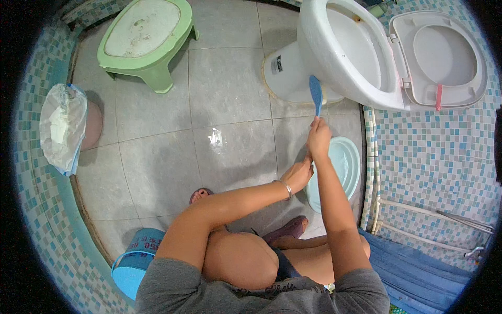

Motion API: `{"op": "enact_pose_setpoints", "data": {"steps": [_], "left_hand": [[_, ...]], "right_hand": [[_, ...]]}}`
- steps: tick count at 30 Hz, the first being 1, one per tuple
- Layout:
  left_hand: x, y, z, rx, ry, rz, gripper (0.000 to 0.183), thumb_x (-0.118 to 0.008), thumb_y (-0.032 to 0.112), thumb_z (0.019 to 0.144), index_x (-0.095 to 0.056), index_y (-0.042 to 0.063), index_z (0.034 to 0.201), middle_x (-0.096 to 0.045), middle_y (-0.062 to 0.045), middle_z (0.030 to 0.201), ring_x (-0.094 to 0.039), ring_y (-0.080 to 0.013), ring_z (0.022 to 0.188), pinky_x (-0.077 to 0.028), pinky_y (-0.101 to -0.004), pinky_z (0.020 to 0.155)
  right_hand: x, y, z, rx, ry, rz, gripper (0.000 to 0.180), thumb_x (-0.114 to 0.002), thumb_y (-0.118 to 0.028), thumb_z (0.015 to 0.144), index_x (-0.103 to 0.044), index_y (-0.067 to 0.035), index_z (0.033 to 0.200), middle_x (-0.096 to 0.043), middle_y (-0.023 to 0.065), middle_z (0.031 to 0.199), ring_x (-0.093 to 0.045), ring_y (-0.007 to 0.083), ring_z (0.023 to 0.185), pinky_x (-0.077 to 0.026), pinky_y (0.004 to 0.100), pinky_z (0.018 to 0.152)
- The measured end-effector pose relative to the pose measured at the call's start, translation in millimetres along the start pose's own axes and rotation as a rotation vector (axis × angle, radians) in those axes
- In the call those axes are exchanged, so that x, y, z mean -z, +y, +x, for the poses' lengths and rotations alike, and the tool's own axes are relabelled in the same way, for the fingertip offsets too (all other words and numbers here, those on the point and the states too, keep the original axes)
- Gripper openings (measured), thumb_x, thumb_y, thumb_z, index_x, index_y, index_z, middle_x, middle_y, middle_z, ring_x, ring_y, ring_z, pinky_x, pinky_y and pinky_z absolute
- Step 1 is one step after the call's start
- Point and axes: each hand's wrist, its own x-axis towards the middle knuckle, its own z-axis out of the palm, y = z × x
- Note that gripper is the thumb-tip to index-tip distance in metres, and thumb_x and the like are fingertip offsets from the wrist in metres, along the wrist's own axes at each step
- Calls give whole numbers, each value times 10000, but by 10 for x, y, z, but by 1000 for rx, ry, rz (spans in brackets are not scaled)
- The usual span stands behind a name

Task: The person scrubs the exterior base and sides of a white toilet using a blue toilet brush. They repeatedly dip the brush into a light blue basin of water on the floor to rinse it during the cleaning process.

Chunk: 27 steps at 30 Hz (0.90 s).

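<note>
A blue brush (315,92) is in my right hand (319,138), fingers wrapped around its handle. Its head lies against or just in front of the white pedestal of the toilet (288,74); contact is hard to make out. My left hand (299,174), with a bracelet at its wrist, is curled just below the right one. Its fingertips are partly hidden, so whether it grips the lower end of the handle does not show. Beneath my right forearm stands a pale aqua basin (344,165), partly covered by the arm, apparently with water in it.
The toilet's seat and lid (445,59) are raised against the tiled wall (431,153). A green plastic stool (143,29) stands far left. A lined waste bin (64,129) and a blue bucket (137,259) line the left wall. White pipes (370,172) run along the right.
</note>
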Motion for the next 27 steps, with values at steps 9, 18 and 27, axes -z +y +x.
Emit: {"op": "enact_pose_setpoints", "data": {"steps": [9,18,27], "left_hand": [[-146,111,221,-40,96,-59,401,-453,87,868,-319,-87,1203,-571,-286,703,-564,-437,638,-450,-489,576],[-221,-78,218,7,143,-31,556,-474,88,840,-222,-82,1306,-579,-305,733,-579,-441,685,-462,-500,585],[-48,-210,535,206,-57,247,708,-513,81,823,-74,-147,1330,-600,-285,811,-592,-419,726,-473,-469,607]], "right_hand": [[122,-122,263,116,-89,-70,334,-409,-235,942,-528,24,768,-572,274,681,-555,461,653,-424,506,579],[-146,132,234,87,-122,-176,322,-423,-232,932,-548,22,778,-569,289,693,-571,455,684,-442,504,597],[-611,491,439,157,-100,-152,356,-400,-264,941,-570,9,789,-594,258,748,-569,453,705,-446,506,620]]}}
